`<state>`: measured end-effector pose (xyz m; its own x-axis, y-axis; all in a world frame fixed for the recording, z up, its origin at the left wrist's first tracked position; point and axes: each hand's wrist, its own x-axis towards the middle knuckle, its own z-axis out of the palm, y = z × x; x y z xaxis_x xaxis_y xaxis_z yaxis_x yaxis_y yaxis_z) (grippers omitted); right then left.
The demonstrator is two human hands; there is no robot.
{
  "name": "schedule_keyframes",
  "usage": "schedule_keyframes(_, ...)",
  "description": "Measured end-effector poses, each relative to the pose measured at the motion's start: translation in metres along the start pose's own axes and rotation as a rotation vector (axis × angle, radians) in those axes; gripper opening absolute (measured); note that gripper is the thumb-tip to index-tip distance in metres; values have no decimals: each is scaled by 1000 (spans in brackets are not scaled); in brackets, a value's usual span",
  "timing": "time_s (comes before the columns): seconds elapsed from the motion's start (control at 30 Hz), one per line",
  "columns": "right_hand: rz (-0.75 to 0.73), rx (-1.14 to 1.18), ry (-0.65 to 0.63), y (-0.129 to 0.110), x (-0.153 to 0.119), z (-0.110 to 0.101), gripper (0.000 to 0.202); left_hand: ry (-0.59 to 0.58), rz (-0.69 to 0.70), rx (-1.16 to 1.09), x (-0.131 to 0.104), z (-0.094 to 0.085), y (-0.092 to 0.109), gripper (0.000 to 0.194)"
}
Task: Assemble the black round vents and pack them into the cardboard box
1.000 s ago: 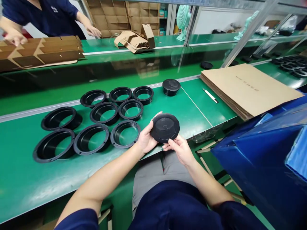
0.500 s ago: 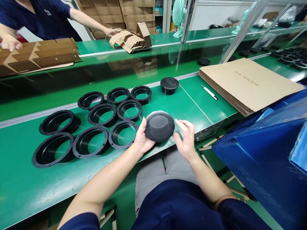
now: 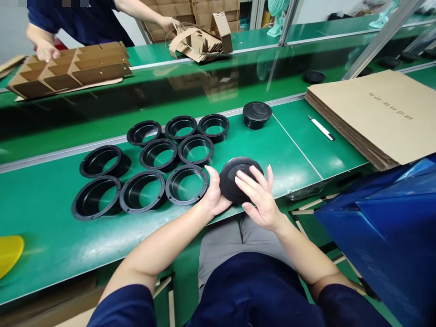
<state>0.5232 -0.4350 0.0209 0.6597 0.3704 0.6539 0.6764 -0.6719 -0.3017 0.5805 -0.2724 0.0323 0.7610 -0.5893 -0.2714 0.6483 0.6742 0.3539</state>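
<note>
My left hand (image 3: 214, 193) holds a round black vent cover (image 3: 227, 181) from its left side and underneath, above the near edge of the green table. Over the cover's face lies my right hand (image 3: 257, 195), its fingers spread and the fingertips on or just over the surface. Several black plastic rings (image 3: 158, 154) stand on the table to the left of my hands, their open middles showing green. Beyond my hands, a similar capped black piece (image 3: 257, 113) rests near the back rail.
A stack of cardboard sheets (image 3: 378, 113) and a white pen-like cutter (image 3: 321, 128) lie to the right. Blue plastic sheeting (image 3: 381, 227) hangs at the near right. Across the green belt (image 3: 163, 86), a co-worker's hand (image 3: 47, 51) touches a cardboard divider (image 3: 78, 68). A yellow object (image 3: 10, 254) shows at far left.
My right hand has moved left, from beside the vent cover onto its face. The left hand keeps its hold. The whole view has shifted, and the yellow object has come into sight.
</note>
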Motion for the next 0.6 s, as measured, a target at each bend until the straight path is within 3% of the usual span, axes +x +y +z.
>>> schedule_keyframes(0.1, -36, -11, -79, -4, 14, 3, 65, 26, -20, -16, 0, 0, 0, 103)
schedule_keyframes(0.17, -49, -14, -139, -11, 17, 4, 60, 47, -84, -17, 0, -2, 2, 105)
schedule_keyframes(0.27, -217, 219, -195, -23, 10, 1, 40, 75, -118, -13, 0, -4, 4, 106)
schedule_keyframes(0.33, -272, 421, -154, -28, 2, -6, 31, 72, -79, -10, 0, -4, 5, 105)
schedule_keyframes(0.4, -179, 512, -43, -27, -5, -14, 25, 56, -48, -10, 0, -5, 5, 103)
schedule_keyframes(0.53, 101, 480, 219, -15, -19, -28, 29, 47, -27, -24, 0, -5, 6, 102)
schedule_keyframes(0.6, 161, 434, 242, -11, -25, -30, 37, 50, -22, -27, -1, -4, 6, 103)
